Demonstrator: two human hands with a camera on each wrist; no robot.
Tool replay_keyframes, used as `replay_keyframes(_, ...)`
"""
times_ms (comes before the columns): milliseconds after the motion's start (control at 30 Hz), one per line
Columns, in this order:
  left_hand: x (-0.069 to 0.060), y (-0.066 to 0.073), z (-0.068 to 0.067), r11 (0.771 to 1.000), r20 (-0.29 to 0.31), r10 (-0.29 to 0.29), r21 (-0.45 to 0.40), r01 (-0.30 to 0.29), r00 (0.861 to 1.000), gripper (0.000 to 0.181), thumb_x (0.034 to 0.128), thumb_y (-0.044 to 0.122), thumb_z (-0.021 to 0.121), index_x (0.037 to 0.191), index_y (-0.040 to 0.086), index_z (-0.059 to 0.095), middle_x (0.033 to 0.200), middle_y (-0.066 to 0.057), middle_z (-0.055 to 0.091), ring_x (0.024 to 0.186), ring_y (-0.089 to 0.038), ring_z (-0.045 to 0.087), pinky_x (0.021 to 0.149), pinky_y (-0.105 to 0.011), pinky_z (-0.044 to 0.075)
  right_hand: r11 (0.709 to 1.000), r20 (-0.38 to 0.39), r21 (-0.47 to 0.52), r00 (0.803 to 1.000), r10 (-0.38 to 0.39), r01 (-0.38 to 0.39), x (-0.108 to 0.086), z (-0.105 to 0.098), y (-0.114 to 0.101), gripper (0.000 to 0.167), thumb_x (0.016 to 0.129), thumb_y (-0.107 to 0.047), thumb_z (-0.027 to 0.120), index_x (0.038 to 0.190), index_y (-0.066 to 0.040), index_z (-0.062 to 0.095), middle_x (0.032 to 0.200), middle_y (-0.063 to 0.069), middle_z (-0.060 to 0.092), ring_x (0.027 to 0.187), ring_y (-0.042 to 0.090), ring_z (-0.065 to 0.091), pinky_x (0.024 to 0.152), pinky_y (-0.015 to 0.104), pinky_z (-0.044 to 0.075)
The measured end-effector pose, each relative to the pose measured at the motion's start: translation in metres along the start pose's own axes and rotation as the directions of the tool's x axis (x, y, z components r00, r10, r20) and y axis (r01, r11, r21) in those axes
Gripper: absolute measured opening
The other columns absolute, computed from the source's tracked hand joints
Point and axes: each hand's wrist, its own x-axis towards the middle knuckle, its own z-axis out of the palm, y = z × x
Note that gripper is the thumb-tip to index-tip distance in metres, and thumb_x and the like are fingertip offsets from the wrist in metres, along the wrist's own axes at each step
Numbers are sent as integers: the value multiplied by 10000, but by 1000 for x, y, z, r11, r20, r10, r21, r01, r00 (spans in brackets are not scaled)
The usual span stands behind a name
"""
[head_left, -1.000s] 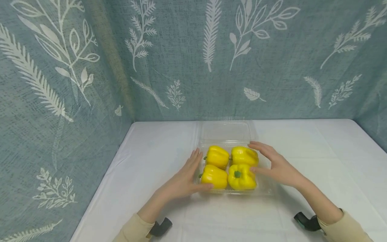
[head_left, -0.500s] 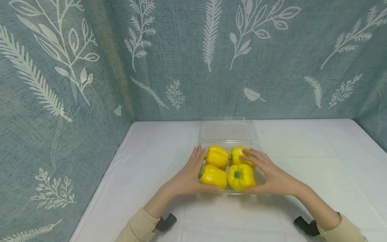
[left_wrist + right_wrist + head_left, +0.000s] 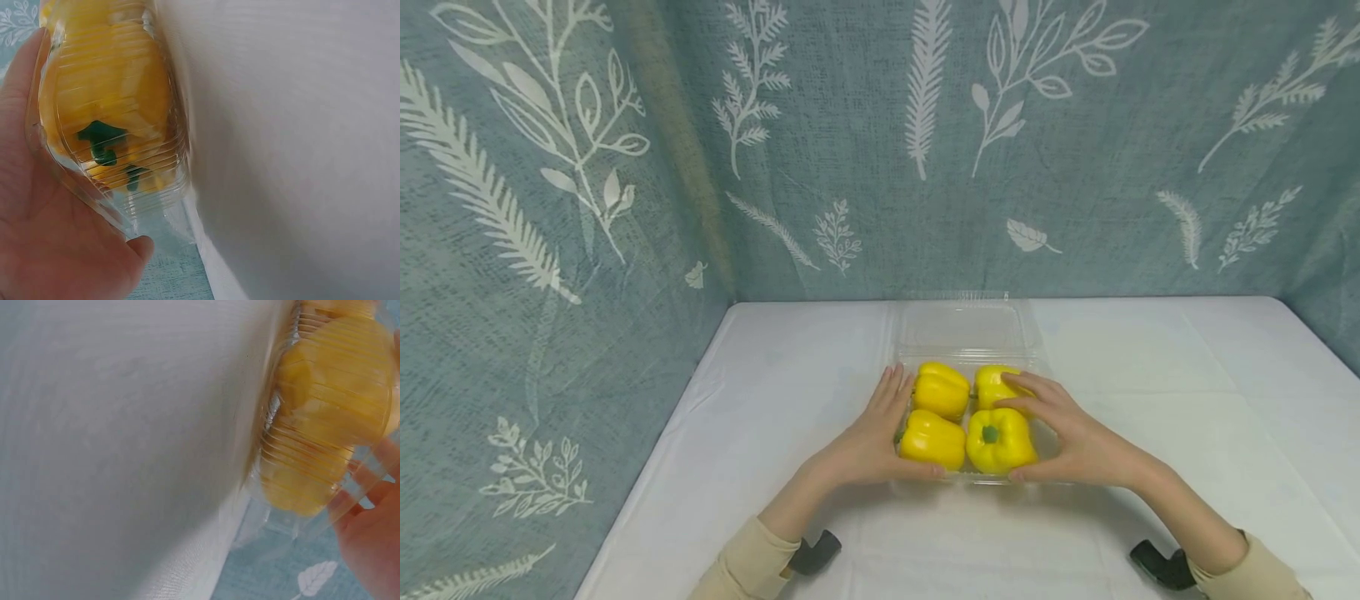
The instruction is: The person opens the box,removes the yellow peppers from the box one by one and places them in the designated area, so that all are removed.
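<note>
Several yellow bell peppers (image 3: 932, 441) lie in two rows in a clear plastic container (image 3: 992, 479) whose lid (image 3: 958, 325) is folded back behind it. My left hand (image 3: 868, 442) rests along the container's left side, fingers straight, thumb at the front edge. In the left wrist view the hand (image 3: 56, 219) lies against the clear wall, with green stems behind the plastic. My right hand (image 3: 1078, 437) spans the right side, its fingertips over the back right pepper (image 3: 992, 385) and its thumb by the front edge. The right wrist view shows that hand (image 3: 375, 531) beside the wall.
A white cloth (image 3: 805, 358) covers the table. Behind it and along the left hangs a blue-green curtain (image 3: 865, 150) with white leaf patterns. Dark curved pieces (image 3: 816, 553) stick out by both beige sleeves (image 3: 745, 562).
The right hand has moved toward the front left; its thumb has come down to the container's front edge and its fingers over the back right pepper. The left hand has shifted slightly right.
</note>
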Motion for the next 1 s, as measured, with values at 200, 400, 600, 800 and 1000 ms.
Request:
replay_keyframes(200, 0, 0, 0, 1000, 0, -4, -4, 4, 1000, 1278, 711, 657, 750, 1572, 139, -39, 1616, -57, -177, 1442, -131, -208, 1166, -496, 96, 1000, -10, -13, 1000, -11, 11, 0, 0, 0, 764, 755, -484, 809, 1397, -194, 512, 1572, 84, 260, 1438, 372, 143, 1028, 711, 250)
replay_keyframes(400, 0, 0, 1, 1000, 3, -9, -9, 9, 1000, 1275, 711, 656, 751, 1573, 131, -28, 1618, -47, -176, 1440, -120, -208, 1163, -508, 100, 1000, -15, -15, 1000, -15, 15, 1, 1, 0, 770, 751, -483, 813, 1394, -186, 512, 1552, 61, 312, 1435, 367, 165, 1028, 708, 255)
replay_keyframes(600, -1, 0, 1, 1000, -2, -4, -9, 4, 1000, 1270, 712, 654, 751, 1574, 116, -11, 1620, -60, -165, 1449, -151, -202, 1157, -531, 114, 1000, -29, -10, 1000, 1, -1, 1, 0, -2, 729, 736, -475, 828, 1352, -215, 539, 1528, 13, 355, 1419, 316, 237, 1041, 664, 289)
replay_keyframes(800, -1, 0, 1, 1000, -7, 0, -14, 0, 1000, 1252, 718, 622, 767, 1574, 106, 14, 1622, -70, -146, 1453, -166, -193, 1159, -534, 97, 1000, -47, 11, 999, -2, 3, 1, -1, -3, 681, 739, -425, 840, 1326, -232, 553, 1495, 2, 407, 1397, 304, 297, 1038, 653, 304)
replay_keyframes(1000, -1, 1, 1, 1000, -9, -3, -17, 2, 1000, 1251, 718, 615, 770, 1575, 104, 16, 1622, -60, -145, 1453, -166, -192, 1158, -537, 98, 999, -57, 33, 998, -8, 10, 0, -2, -2, 695, 767, -364, 834, 1370, -202, 529, 1462, 15, 453, 1365, 320, 360, 1016, 654, 338)
